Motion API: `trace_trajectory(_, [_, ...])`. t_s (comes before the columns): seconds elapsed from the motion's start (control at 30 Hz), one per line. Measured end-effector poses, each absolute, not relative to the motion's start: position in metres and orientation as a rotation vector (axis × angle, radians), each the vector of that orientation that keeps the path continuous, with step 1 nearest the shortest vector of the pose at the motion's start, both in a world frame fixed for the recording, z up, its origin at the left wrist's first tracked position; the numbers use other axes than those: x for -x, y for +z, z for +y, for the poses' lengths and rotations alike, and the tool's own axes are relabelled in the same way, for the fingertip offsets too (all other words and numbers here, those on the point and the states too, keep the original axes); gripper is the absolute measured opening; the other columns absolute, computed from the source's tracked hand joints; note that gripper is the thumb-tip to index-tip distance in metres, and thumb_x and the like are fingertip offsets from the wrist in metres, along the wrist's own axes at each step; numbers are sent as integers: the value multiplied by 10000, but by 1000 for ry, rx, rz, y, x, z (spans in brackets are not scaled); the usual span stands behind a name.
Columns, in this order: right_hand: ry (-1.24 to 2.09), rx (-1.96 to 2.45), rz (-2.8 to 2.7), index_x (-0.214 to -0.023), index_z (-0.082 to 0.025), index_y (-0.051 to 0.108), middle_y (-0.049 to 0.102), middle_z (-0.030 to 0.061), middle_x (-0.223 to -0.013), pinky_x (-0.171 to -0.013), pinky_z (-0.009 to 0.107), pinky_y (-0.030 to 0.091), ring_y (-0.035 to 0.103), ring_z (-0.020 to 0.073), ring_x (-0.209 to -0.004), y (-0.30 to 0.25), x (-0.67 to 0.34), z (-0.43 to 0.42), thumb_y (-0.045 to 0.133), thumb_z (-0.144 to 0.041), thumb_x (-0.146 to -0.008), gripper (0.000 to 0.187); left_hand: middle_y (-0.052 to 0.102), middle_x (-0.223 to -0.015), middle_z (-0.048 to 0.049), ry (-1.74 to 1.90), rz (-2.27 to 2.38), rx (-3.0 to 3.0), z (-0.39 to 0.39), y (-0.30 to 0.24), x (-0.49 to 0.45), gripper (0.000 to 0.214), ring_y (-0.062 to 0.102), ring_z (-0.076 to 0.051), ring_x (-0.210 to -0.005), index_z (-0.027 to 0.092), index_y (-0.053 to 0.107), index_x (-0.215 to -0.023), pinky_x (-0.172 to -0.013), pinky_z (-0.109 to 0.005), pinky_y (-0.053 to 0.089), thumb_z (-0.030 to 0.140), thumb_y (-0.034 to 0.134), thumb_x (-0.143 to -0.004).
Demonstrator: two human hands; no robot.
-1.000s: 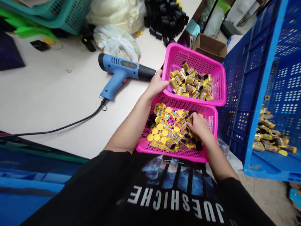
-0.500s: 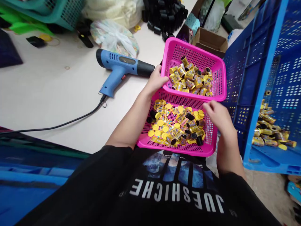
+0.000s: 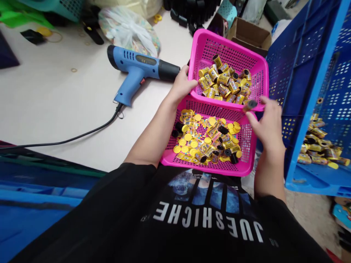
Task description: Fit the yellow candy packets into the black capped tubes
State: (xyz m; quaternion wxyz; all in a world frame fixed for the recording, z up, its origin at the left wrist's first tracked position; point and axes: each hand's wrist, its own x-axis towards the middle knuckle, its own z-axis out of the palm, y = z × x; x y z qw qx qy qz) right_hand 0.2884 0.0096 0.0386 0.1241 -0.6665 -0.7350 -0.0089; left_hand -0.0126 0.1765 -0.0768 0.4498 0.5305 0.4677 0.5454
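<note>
Two pink mesh baskets stand one behind the other. The near basket (image 3: 248,166) holds yellow caps, small black tubes and wrapped yellow tubes. The far basket (image 3: 197,47) holds several yellow wrapped tubes. My left hand (image 3: 181,87) is closed on the front left corner of the far basket. My right hand (image 3: 267,122) is raised over the right side of the near basket and pinches one small tube (image 3: 249,105) near the far basket's front rim.
A blue heat gun (image 3: 138,71) with a black cord lies on the white table (image 3: 55,106) left of the baskets. A large blue crate (image 3: 315,91) with more yellow tubes stands at the right. A cardboard box (image 3: 251,33), a plastic bag and black tubes lie behind.
My right hand has lifted out of the near basket with a tube and moved up and right toward the far basket. My left hand has stayed on the far basket.
</note>
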Motion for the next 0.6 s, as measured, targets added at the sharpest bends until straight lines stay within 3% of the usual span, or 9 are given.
trace_trajectory(0.07, [-46, 1937, -2075, -1285, -188, 593, 622, 181, -1307, -1052, 537, 444, 531, 360, -1261, 39, -284, 13, 576, -436, -946, 420, 584, -885, -10, 1351, 1157, -1309, 176, -77, 13, 402, 661, -321, -1127, 186, 554, -947, -1056, -509, 504, -20, 667, -622])
trace_trajectory(0.17, [397, 2006, -2379, -1099, -218, 669, 720, 121, -1078, -917, 455, 509, 645, 305, -1048, 13, -268, 2, 589, -409, -938, 262, 582, -899, -17, 1333, 1183, -1312, 175, -77, 14, 396, 657, -331, -1150, 179, 554, -968, -1053, -512, 502, -10, 666, -640])
trace_trajectory(0.27, [753, 2046, -2657, -1179, -209, 661, 735, 134, -1125, -874, 439, 513, 667, 315, -1045, -17, -253, -17, 681, -397, -861, 370, 596, -911, -11, 1324, 1191, -1336, 175, -79, 14, 388, 672, -316, -1121, 188, 550, -998, -1021, -479, 524, 23, 679, -671])
trace_trajectory(0.43, [567, 1952, -2558, -1247, -199, 649, 729, 141, -1163, -924, 465, 510, 659, 322, -1080, 7, -254, -15, 640, -411, -886, 419, 603, -875, -1, 1340, 1184, -1305, 175, -79, 14, 399, 682, -314, -1069, 201, 560, -975, -985, -451, 538, 21, 708, -651])
trace_trajectory(0.53, [210, 1843, -2218, -1407, -177, 549, 646, 170, -1364, -1045, 490, 474, 612, 327, -1212, 44, -263, 5, 645, -474, -903, 593, 586, -896, -1, 1351, 1174, -1300, 174, -76, 14, 390, 668, -321, -1110, 200, 562, -963, -1012, -463, 519, -7, 685, -657])
trace_trajectory(0.6, [57, 1852, -2131, -1415, -166, 545, 609, 186, -1420, -1093, 514, 436, 568, 346, -1290, 52, -267, 13, 636, -474, -916, 593, 569, -902, 3, 1356, 1164, -1302, 172, -73, 14, 394, 662, -318, -1131, 196, 558, -974, -1032, -475, 503, -26, 662, -666])
